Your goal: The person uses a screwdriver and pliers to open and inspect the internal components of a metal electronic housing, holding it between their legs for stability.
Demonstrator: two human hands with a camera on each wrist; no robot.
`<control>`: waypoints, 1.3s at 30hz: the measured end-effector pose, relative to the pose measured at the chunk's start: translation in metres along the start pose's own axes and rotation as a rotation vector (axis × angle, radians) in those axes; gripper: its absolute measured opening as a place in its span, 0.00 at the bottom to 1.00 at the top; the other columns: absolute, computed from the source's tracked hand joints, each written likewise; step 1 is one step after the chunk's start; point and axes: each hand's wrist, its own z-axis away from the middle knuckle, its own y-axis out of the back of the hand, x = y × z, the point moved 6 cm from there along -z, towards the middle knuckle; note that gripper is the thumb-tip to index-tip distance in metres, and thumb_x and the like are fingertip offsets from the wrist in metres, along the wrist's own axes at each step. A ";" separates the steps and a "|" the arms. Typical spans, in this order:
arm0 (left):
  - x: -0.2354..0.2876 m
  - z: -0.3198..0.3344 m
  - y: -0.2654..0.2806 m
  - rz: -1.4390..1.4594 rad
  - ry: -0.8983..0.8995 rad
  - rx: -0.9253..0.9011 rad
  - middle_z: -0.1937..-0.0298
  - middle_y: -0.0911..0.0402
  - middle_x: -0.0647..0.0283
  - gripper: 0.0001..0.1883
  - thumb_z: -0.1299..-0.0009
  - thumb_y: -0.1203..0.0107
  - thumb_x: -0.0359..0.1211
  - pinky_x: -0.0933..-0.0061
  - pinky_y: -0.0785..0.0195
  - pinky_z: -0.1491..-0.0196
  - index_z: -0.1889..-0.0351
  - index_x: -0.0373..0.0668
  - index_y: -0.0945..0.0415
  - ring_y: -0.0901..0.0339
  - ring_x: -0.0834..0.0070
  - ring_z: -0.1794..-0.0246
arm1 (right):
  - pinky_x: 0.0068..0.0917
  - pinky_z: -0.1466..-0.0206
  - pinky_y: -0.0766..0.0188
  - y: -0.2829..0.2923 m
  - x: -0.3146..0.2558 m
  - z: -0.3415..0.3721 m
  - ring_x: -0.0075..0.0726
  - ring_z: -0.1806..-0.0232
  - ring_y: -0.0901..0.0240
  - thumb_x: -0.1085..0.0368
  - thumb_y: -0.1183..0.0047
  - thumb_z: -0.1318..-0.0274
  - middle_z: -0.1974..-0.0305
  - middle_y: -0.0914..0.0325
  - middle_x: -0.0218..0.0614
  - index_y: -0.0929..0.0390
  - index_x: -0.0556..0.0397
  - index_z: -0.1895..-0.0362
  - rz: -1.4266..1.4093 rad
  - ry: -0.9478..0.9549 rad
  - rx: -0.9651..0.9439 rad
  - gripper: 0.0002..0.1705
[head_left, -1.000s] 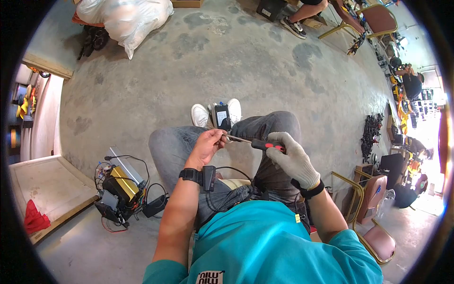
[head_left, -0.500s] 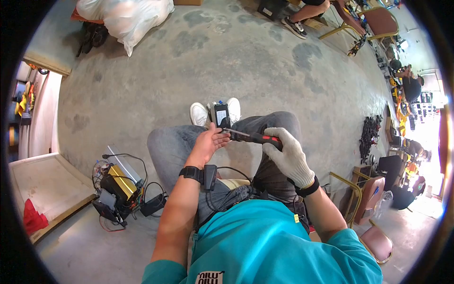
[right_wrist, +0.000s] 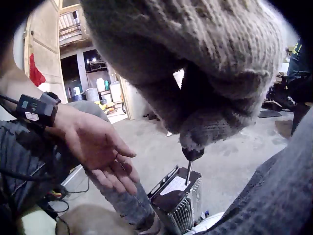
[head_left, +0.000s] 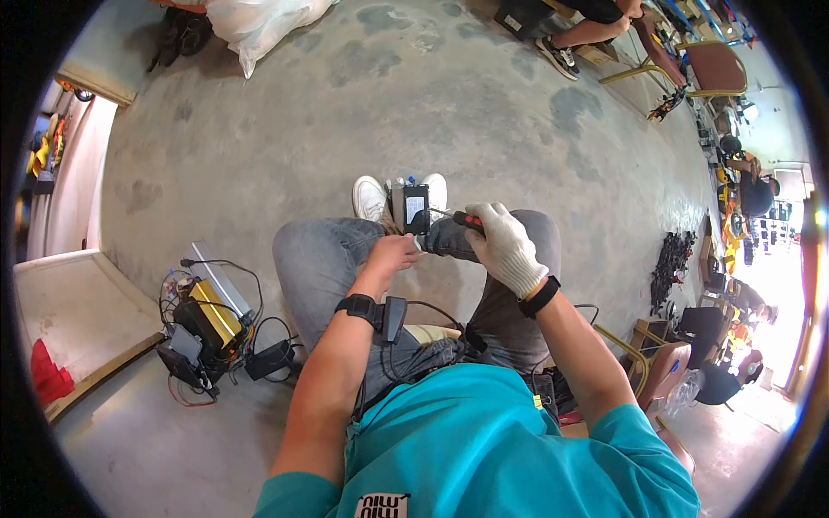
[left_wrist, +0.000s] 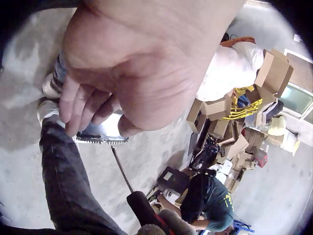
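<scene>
My right hand (head_left: pixel 508 252), in a pale knitted glove, grips a screwdriver (head_left: pixel 469 221) with a black and red handle. In the right wrist view, the shaft points down to the edge of a black finned metal box (right_wrist: pixel 185 215) with a white label. That box stands between the white shoes (head_left: pixel 369 197). My bare left hand (head_left: pixel 395 253) hovers on the near side of the box. Its palm (right_wrist: pixel 95 144) faces up in the right wrist view, the fingers loosely extended. A small dark sliver shows against those fingers, too small to identify.
On the floor at left lies a cluster of electronics with a gold case (head_left: pixel 216 312), cables and a black adapter (head_left: pixel 269 359). A wooden board (head_left: pixel 95 319) with a red cloth (head_left: pixel 50 373) is beyond it. Chairs (head_left: pixel 713 69) and another seated person (head_left: pixel 596 30) are at the right.
The left fingers, earlier pinched at the screwdriver's tip, have opened away from it. My right hand has carried the screwdriver forward, its tip now at the box. The head view has shifted slightly.
</scene>
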 end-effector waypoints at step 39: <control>-0.004 -0.013 -0.007 -0.114 -0.043 -0.014 0.58 0.15 0.63 0.14 0.22 0.47 0.39 0.72 0.27 0.55 0.57 0.36 0.18 0.18 0.74 0.60 | 0.48 0.50 0.19 -0.046 -0.033 -0.039 0.62 0.50 0.20 0.65 0.42 0.40 0.46 0.27 0.53 0.28 0.53 0.44 0.426 -0.087 -0.402 0.20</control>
